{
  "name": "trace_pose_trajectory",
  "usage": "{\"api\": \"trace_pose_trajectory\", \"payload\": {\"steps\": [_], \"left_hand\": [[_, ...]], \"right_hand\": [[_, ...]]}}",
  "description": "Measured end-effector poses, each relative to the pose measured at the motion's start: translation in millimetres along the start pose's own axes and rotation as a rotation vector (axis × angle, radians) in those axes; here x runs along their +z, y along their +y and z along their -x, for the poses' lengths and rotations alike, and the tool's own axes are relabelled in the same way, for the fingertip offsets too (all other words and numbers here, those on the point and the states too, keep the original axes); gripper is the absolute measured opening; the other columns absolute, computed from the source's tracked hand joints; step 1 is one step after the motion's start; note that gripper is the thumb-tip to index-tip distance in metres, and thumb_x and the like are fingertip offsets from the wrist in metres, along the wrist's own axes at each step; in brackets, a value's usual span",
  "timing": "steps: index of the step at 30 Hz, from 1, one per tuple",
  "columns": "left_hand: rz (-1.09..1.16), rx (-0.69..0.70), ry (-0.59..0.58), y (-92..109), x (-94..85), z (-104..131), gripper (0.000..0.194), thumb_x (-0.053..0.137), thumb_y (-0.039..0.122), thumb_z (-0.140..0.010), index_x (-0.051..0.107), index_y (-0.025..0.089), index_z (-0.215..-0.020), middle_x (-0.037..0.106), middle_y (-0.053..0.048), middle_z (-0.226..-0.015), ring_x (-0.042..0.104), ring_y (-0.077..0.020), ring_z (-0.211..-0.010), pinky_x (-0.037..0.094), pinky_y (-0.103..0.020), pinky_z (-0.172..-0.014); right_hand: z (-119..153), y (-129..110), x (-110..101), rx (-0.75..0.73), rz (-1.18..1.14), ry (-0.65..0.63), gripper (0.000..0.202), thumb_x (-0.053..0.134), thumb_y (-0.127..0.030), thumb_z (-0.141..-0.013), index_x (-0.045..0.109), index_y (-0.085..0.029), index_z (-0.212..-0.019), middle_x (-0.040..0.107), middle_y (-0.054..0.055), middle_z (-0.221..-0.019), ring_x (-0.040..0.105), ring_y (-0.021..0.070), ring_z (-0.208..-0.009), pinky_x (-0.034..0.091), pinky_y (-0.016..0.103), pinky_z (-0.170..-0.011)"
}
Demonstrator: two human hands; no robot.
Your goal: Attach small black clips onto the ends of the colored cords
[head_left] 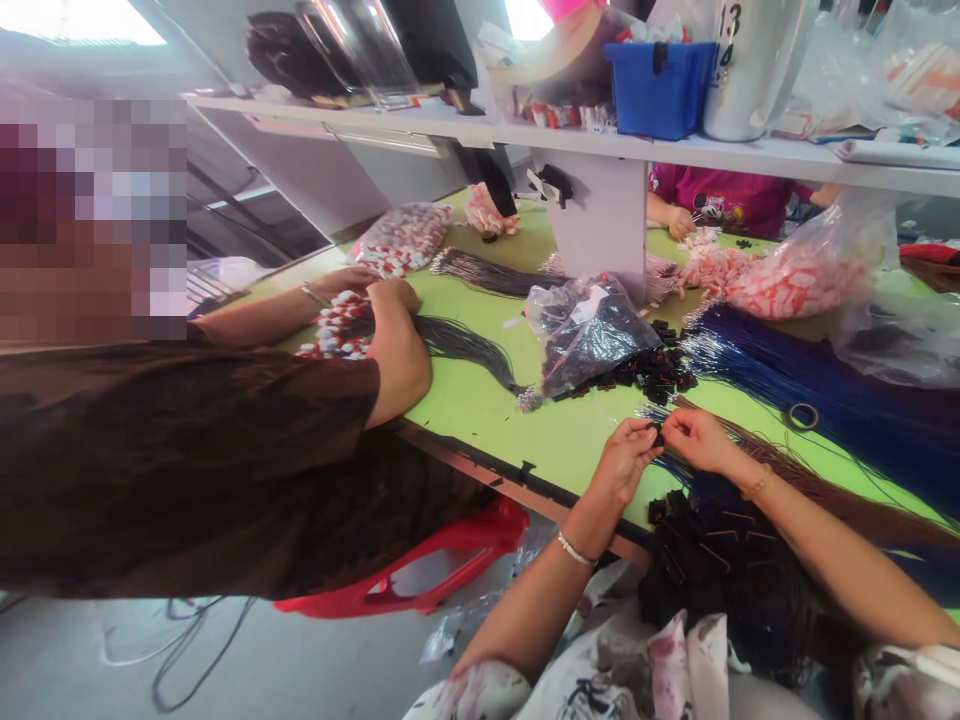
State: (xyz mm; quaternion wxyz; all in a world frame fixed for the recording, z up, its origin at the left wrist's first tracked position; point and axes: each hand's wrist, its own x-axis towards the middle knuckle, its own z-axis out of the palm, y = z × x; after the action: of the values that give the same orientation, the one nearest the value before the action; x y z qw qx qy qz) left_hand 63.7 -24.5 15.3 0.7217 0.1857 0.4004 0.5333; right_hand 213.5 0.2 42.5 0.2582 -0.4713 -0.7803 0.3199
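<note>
A small black plastic connector [658,435] is pinched in the fingertips of my left hand [624,458]. My right hand [699,440] is closed in a pinch right beside it; what lies between its fingers is too small to make out. Under and behind my hands run brown wires [810,470] and a thick bundle of blue wires [847,400] with bare metal ends. Just beyond my hands lies a pile of black connectors [664,365], next to a clear bag [600,335] of dark pieces. More black connectors with wires [720,550] are heaped near my lap.
At the left, a co-worker's arm [401,350] reaches over red-and-white connectors [345,325] and grey wires [472,345]. Across the green table [465,400] another person's hand [681,222] works. A shelf [750,152] spans overhead. A tape ring [801,416] lies on the blue wires.
</note>
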Motion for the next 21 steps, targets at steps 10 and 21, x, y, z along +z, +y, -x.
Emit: {"api": "trace_pose_trajectory", "payload": {"steps": [10, 21], "left_hand": [[-0.038, 0.012, -0.01, -0.6, 0.4, 0.5, 0.032, 0.081, 0.021, -0.056, 0.059, 0.014, -0.079, 0.061, -0.001, -0.069, 0.058, -0.011, -0.065, 0.048, -0.026, -0.067], [-0.098, -0.041, -0.01, 3.3, -1.0, -0.9, 0.024, 0.076, 0.015, -0.062, 0.06, 0.013, -0.08, 0.061, -0.002, -0.073, 0.059, -0.0108, -0.065, 0.051, -0.026, -0.065]], "right_hand": [[6.5, -6.7, 1.4, -0.071, 0.153, 0.019, 0.017, 0.05, -0.017, -0.077, 0.054, -0.016, -0.061, 0.05, -0.003, -0.053, 0.04, 0.0086, -0.049, 0.024, 0.022, -0.049], [-17.3, 36.8, -49.8, 0.192, 0.466, 0.069, 0.01, 0.057, -0.025, -0.077, 0.063, -0.018, -0.078, 0.064, 0.003, -0.077, 0.051, 0.0134, -0.065, 0.028, 0.023, -0.056]]}}
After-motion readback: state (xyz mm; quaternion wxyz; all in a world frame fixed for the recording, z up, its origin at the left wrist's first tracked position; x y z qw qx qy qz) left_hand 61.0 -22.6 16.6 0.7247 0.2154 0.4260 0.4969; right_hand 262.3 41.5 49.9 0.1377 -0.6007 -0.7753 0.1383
